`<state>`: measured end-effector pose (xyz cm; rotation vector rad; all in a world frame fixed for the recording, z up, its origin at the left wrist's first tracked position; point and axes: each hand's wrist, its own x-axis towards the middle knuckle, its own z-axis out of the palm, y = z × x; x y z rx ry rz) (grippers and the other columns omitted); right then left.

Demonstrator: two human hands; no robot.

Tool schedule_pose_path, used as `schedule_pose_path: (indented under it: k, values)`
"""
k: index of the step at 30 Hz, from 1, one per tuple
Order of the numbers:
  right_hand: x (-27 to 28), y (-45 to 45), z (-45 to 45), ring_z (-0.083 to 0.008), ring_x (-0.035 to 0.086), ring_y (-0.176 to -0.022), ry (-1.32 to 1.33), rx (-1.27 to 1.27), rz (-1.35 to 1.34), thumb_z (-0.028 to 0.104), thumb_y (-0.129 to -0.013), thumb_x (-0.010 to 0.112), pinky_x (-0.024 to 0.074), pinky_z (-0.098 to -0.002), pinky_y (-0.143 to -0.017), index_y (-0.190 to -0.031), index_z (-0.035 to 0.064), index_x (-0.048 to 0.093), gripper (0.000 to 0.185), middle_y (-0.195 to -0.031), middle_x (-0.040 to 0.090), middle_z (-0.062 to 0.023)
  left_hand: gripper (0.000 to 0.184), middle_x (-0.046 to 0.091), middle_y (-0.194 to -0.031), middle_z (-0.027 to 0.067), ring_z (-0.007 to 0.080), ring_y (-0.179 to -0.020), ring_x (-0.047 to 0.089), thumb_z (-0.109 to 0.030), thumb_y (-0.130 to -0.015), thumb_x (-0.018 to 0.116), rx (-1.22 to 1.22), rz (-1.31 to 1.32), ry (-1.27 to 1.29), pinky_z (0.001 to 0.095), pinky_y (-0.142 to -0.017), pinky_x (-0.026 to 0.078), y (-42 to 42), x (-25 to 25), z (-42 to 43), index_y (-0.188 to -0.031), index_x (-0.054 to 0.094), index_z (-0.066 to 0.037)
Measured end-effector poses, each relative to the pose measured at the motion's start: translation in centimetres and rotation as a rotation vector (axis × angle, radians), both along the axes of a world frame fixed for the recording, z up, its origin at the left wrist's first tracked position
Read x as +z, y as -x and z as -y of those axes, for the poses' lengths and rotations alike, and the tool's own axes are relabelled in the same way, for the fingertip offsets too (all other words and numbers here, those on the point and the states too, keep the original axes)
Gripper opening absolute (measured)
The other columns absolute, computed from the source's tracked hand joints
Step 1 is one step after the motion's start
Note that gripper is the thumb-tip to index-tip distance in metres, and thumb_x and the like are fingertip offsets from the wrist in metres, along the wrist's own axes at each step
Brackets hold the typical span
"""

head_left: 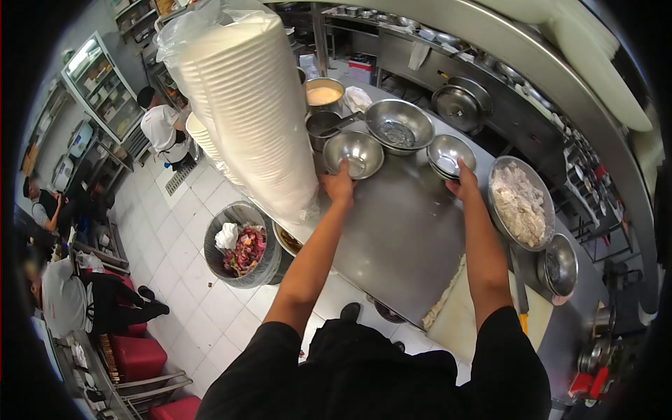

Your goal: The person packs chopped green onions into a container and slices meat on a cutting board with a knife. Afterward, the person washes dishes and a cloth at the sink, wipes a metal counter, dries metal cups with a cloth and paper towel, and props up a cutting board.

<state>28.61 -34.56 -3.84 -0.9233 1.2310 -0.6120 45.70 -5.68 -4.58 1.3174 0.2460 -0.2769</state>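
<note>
My left hand (339,186) grips the near rim of a steel bowl (355,150), thumb on the inside. The bowl rests on the steel table (392,224) and looks empty apart from reflections. My right hand (463,182) is closed on the near edge of a small stack of steel bowls (449,151), its thumb over the rim. Between and behind them stands a wider steel bowl (399,124). To the right is a large bowl of pale, floury-looking pieces (518,203). The fingers under both rims are partly hidden.
Tall bagged stack of white tubs (245,112) on the left; a lined waste bin (241,245) stands below. A cutting board (490,301) with a yellow-handled knife (521,301) lies near my right arm. Another steel bowl (558,264) sits farther right. Co-workers (164,126) stand at left.
</note>
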Motion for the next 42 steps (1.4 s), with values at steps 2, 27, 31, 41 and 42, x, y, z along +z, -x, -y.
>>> schedule_pose_path:
  k: [2, 27, 31, 41, 42]
  values:
    - [-4.9, -0.7, 3.1, -0.0251, 0.061, -0.064, -0.073, -0.081, 0.037, 0.017, -0.087, 0.062, 0.0529, -0.0353, -0.052, -0.108, -0.0015, 0.058, 0.028, -0.093, 0.062, -0.0167, 0.077, 0.038, -0.138, 0.0266, 0.034, -0.102, 0.064, -0.006, -0.08, 0.066, -0.051, 0.009, -0.116, 0.0367, -0.062, 0.063, -1.1, -0.8, -0.1, -0.14, 0.02, 0.006]
    - [1.7, 11.8, -20.4, -0.0225, 0.061, -0.059, 0.051, 0.411, -0.056, 0.003, -0.076, 0.058, 0.051, -0.0407, -0.046, -0.086, -0.0065, 0.065, 0.016, -0.071, 0.06, -0.0141, 0.086, 0.037, -0.144, 0.016, 0.0362, -0.119, 0.051, -0.073, -0.093, 0.031, -0.692, -0.058, 0.055, 0.0455, -0.089, 0.051, 16.3, 0.9, -8.9, -0.143, 0.03, -0.004]
    - [4.8, 19.7, -20.0, -0.0202, 0.056, -0.053, 0.029, 0.172, 0.133, 0.006, -0.074, 0.062, 0.049, -0.0377, -0.043, -0.08, -0.0035, 0.062, 0.011, -0.067, 0.056, -0.01, 0.076, 0.045, -0.137, 0.0177, 0.0271, -0.091, 0.061, -0.066, -0.097, 0.032, -0.836, 0.117, 0.035, 0.0404, -0.08, 0.053, 20.5, 5.9, -8.1, -0.139, 0.035, -0.003]
    - [6.1, 61.8, -10.6, -0.0211, 0.059, -0.059, 0.342, -0.971, 0.178, 0.007, -0.083, 0.054, 0.0542, -0.035, -0.053, -0.092, -0.005, 0.061, 0.017, -0.078, 0.061, -0.014, 0.031, 0.064, -0.106, 0.0124, 0.0242, -0.085, 0.064, -0.022, -0.094, 0.063, -1.106, 0.687, -0.25, 0.033, -0.069, 0.053, 34.1, 3.1, -5.4, -0.117, 0.061, 0.0]
    - [5.4, 67.4, -9.1, -0.0208, 0.059, -0.06, 0.371, -1.01, 0.101, 0.007, -0.083, 0.051, 0.0548, -0.0358, -0.055, -0.094, -0.0053, 0.061, 0.019, -0.078, 0.061, -0.0131, 0.03, 0.065, -0.107, 0.0133, 0.0257, -0.087, 0.064, -0.02, -0.092, 0.065, -1.086, 0.797, -0.314, 0.0344, -0.07, 0.054, 36.4, 2.4, -5.3, -0.115, 0.063, 0.0]
